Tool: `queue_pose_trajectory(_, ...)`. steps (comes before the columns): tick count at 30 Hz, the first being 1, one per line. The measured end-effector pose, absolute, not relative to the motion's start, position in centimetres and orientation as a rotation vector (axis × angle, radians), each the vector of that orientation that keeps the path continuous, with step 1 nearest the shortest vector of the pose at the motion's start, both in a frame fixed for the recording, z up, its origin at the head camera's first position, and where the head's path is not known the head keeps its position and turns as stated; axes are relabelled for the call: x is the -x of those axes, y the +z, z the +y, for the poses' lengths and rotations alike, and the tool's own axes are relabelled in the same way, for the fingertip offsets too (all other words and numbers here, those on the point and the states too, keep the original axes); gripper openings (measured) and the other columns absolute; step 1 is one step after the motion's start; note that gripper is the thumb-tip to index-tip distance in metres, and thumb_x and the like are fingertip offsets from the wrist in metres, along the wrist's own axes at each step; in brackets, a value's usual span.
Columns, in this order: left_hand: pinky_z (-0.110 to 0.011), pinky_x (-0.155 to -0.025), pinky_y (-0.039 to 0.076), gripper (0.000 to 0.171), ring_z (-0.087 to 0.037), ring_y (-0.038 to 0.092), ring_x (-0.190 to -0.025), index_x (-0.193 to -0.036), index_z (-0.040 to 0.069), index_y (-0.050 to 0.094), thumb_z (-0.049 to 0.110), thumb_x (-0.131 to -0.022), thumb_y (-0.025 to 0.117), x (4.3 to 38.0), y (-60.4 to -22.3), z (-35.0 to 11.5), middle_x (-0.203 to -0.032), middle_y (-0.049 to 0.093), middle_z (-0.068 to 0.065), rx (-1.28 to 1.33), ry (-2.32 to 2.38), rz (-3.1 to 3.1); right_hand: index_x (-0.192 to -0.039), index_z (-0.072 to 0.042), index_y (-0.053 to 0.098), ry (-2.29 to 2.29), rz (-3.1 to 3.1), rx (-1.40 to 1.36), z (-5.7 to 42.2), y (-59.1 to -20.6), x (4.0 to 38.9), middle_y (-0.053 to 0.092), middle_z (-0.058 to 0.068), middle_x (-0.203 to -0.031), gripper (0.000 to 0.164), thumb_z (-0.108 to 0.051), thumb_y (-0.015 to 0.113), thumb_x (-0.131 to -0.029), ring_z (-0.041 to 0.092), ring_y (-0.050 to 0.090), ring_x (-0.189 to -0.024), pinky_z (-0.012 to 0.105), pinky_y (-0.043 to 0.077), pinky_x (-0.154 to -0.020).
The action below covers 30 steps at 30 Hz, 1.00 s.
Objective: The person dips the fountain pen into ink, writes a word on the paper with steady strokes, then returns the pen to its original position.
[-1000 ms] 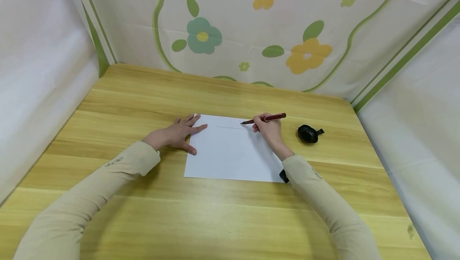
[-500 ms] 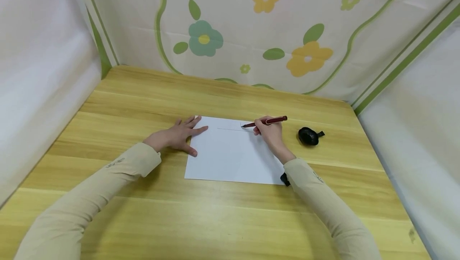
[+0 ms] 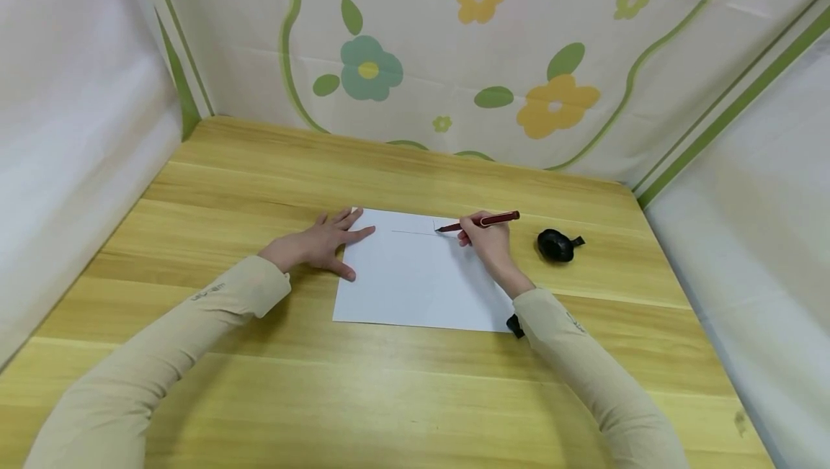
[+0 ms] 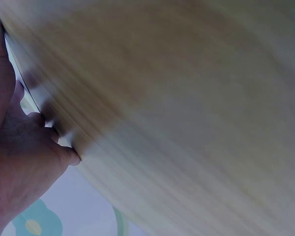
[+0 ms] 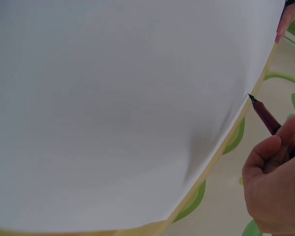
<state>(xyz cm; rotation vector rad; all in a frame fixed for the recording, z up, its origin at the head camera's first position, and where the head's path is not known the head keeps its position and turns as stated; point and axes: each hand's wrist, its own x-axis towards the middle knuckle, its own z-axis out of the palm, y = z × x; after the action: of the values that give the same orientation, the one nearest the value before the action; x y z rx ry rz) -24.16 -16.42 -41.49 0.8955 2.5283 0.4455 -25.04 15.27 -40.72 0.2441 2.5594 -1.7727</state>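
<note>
A white sheet of paper (image 3: 408, 285) lies on the wooden table, bearing a thin horizontal line and a short upright stroke above it near the far edge. My left hand (image 3: 320, 243) rests with spread fingers on the sheet's left edge. Near the far right corner, my right hand (image 3: 489, 240) pinches a dark red fountain pen (image 3: 498, 218), slanted with its tip at the lower end of the upright stroke. In the right wrist view, the pen's dark nib (image 5: 251, 97) meets the paper. The left wrist view shows the left fingers (image 4: 69, 156) along the tabletop.
A black rounded object with a small tab (image 3: 555, 246) sits right of the paper. Another small black piece (image 3: 515, 325) shows at the sheet's near right corner, partly behind the right sleeve. A flower-printed white cloth (image 3: 415, 44) stands behind the wooden table (image 3: 389, 404).
The pen tip has moved slightly down toward the horizontal line, and the upright stroke has grown longer. My left hand has stayed in place on the paper.
</note>
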Motion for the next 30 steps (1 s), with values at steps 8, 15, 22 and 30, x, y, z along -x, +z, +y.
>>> queue_pose_trajectory(8, -0.070, -0.109, -0.002, 0.098, -0.044, -0.009, -0.145, -0.152, 0.013, 0.019, 0.051, -0.077, 0.070, 24.21, -41.50, -16.38, -0.158, -0.007, -0.022, -0.901, 0.431, 2.521, -0.097, 0.004, 0.066, -1.823, 2.531, -0.229, 15.49, -40.90, 24.88, 0.063, -0.003, -0.058, 0.020, -0.012, 0.059, -0.088, 0.006, 0.060, -0.048, 0.024, 0.054, -0.059)
queue_pose_trajectory(15, -0.070, -0.109, -0.002, 0.097, -0.045, -0.009, -0.144, -0.152, 0.012, 0.019, 0.049, -0.078, 0.071, 24.15, -41.36, -16.37, -0.158, -0.007, -0.023, -0.890, 0.442, 2.514, -0.095, 0.002, 0.064, -1.790, 2.535, -0.240, 15.44, -40.81, 24.77, 0.062, -0.004, -0.059, 0.018, -0.014, 0.059, -0.088, 0.006, 0.060, -0.049, 0.025, 0.054, -0.060)
queue_pose_trajectory(22, -0.070, -0.109, -0.002, 0.097, -0.044, -0.010, -0.144, -0.152, 0.012, 0.019, 0.049, -0.078, 0.071, 24.16, -41.36, -16.31, -0.158, -0.008, -0.023, -0.886, 0.443, 2.511, -0.094, 0.002, 0.064, -1.801, 2.526, -0.239, 15.48, -40.79, 24.69, 0.062, -0.005, -0.057, 0.019, -0.014, 0.059, -0.088, 0.006, 0.059, -0.048, 0.023, 0.053, -0.058)
queue_pose_trajectory(30, -0.069, -0.110, -0.003, 0.097, -0.044, -0.010, -0.144, -0.152, 0.013, 0.019, 0.049, -0.078, 0.071, 24.18, -41.40, -16.33, -0.158, -0.007, -0.023, -0.885, 0.430, 2.518, -0.094, 0.003, 0.064, -1.811, 2.512, -0.228, 15.51, -40.72, 24.44, 0.061, -0.004, -0.057, 0.018, -0.013, 0.059, -0.087, 0.006, 0.058, -0.047, 0.022, 0.052, -0.056)
